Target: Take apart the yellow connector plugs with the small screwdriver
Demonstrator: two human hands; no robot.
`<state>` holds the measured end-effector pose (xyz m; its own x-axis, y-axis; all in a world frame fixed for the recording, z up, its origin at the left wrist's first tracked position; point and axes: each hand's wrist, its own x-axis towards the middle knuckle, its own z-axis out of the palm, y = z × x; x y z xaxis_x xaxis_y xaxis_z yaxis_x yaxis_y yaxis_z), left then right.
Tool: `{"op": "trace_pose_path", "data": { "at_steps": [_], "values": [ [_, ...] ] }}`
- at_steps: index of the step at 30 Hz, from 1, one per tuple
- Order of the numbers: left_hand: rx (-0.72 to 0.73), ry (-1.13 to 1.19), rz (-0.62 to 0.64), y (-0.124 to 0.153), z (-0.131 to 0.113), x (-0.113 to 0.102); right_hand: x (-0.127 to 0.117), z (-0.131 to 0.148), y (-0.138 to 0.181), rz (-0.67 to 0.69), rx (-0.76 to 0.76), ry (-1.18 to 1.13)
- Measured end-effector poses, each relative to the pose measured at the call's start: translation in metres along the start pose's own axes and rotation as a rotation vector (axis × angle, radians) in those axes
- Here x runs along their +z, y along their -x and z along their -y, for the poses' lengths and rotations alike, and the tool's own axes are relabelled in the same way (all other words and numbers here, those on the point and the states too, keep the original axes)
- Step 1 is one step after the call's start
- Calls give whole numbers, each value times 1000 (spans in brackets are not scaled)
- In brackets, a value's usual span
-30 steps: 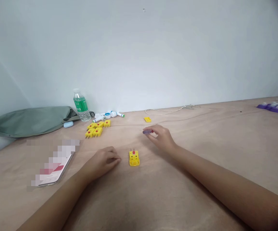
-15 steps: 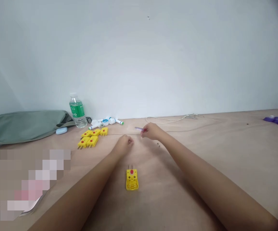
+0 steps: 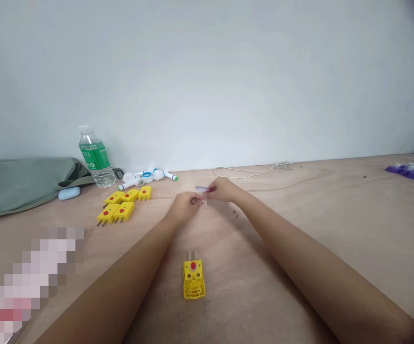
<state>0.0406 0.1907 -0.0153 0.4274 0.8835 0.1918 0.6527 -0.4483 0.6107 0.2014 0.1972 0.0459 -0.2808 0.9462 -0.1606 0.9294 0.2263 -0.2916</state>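
Observation:
Beyond the open yellow plug [image 3: 193, 282], my two hands are close together above the table. My right hand [image 3: 221, 189] is closed around a small screwdriver [image 3: 201, 189] with a see-through purple handle that points left; its other end is hidden by the fingers. My left hand [image 3: 187, 205] is pinched, its fingertips beside a tiny clear piece [image 3: 204, 202]; what it grips is too small to make out. The plug lies flat with its two pins pointing away from me and a red dot in its middle. A few tiny screws [image 3: 235, 213] lie below my right wrist.
Several yellow plugs [image 3: 124, 211] are grouped at the left. Behind them stand a water bottle [image 3: 97, 160] and white tubular parts [image 3: 149, 176]. A grey-green bag [image 3: 20, 184] rests far left, a thin white cord [image 3: 243, 173] along the wall, purple pieces [image 3: 409, 172] far right.
My hands have come together, the left moving toward the right until they almost touch. The view has shifted slightly, so the table things appear further left. The screwdriver is still in my right hand.

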Motion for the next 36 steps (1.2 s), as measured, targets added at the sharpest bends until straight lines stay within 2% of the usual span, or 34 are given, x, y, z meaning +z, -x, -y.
{"op": "trace_pose_path", "data": {
  "at_steps": [8, 14, 17, 21, 25, 27, 31, 36],
  "values": [
    [34, 107, -45, 3, -4, 2, 6, -11, -2, -128, -73, -58],
    [-56, 170, -208, 10, -3, -6, -5, -12, 2, -372, -150, -186],
    [-137, 213, -312, 27, -7, -16, -18, -2, 16, -447, -222, -264],
    [-224, 234, -369, 77, -24, -23, -28, 19, 45, -463, -318, -369],
    [-204, 215, -253, 137, -51, -19, -20, 38, 82, -458, -383, -457],
    [-167, 149, -174, 157, -61, -15, -10, 43, 101, -452, -431, -482],
    [-173, 55, -129, 170, -69, -6, 17, 49, 138, -350, -431, -416],
    [-179, 155, -49, 187, -73, 7, 49, 65, 169, -254, -219, -234]
  ]
}}
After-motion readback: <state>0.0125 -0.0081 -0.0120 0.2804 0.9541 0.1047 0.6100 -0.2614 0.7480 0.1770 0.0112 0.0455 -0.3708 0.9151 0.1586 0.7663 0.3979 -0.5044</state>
